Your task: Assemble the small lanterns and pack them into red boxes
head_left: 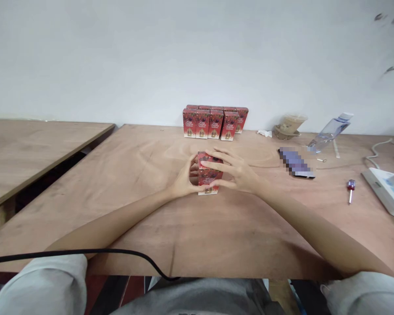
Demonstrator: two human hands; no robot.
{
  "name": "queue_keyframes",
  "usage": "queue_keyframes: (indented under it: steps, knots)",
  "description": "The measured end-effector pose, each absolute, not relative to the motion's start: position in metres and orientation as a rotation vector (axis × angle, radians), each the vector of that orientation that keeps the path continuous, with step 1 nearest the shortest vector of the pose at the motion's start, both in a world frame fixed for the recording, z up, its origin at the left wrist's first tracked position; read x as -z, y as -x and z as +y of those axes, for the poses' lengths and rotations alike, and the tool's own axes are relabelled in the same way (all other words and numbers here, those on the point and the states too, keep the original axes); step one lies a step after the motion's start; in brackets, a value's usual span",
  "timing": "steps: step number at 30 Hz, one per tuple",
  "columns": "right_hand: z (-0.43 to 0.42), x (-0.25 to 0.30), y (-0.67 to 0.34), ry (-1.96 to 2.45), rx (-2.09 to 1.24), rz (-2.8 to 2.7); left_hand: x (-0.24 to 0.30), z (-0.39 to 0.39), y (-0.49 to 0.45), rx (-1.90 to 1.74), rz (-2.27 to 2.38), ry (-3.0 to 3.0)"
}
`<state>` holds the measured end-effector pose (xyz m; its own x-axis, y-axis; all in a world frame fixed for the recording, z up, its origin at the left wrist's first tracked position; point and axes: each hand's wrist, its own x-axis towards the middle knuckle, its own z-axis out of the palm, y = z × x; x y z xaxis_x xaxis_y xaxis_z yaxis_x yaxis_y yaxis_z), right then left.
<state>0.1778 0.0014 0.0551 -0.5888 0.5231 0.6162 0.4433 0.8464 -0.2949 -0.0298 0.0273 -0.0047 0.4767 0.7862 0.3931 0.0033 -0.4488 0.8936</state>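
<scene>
A small red box [209, 175] with printed decoration and a white lower edge stands upright on the wooden table [144, 175] before me. My left hand [185, 179] is closed round its left side, the thumb across the lower front. From the right, my right hand [234, 169] grips it too, with fingers over the top and upper front and the thumb low on the front face. Farther back, several matching red boxes [202, 124] stand upright in two rows near the wall; the rear row is mostly hidden.
On the right are a phone [295, 162], a screwdriver [350, 190], a tilted clear bottle [330, 131], a lidded cup [290, 124] in a holder and a white device [387, 192]. A black cable [118, 251] crosses the front left. Another table [36, 148] stands left, beyond a gap.
</scene>
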Motion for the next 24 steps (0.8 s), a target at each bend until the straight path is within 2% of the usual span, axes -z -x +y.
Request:
queue_keyframes:
  steps: [6, 13, 16, 19, 24]
  knots:
    - [0.006, -0.044, -0.185, 0.898, -0.087, -2.184, 0.011, 0.046, 0.03, -0.962, 0.68, -1.707]
    - [0.09, -0.035, -0.28, 1.351, 0.055, -1.85, 0.02, 0.138, 0.06, -1.344, 1.105, -1.361]
    - [0.13, -0.024, -0.31, 1.428, 0.059, -1.698, 0.019, 0.177, 0.066, -1.416, 1.193, -1.432]
    - [0.166, -0.011, -0.316, 1.4, -0.058, -1.603, 0.018, 0.21, 0.063, -1.36, 1.255, -1.57]
    - [0.212, 0.005, -0.309, 1.303, -0.502, -1.426, 0.015, 0.266, 0.052, -1.329, 1.231, -1.647]
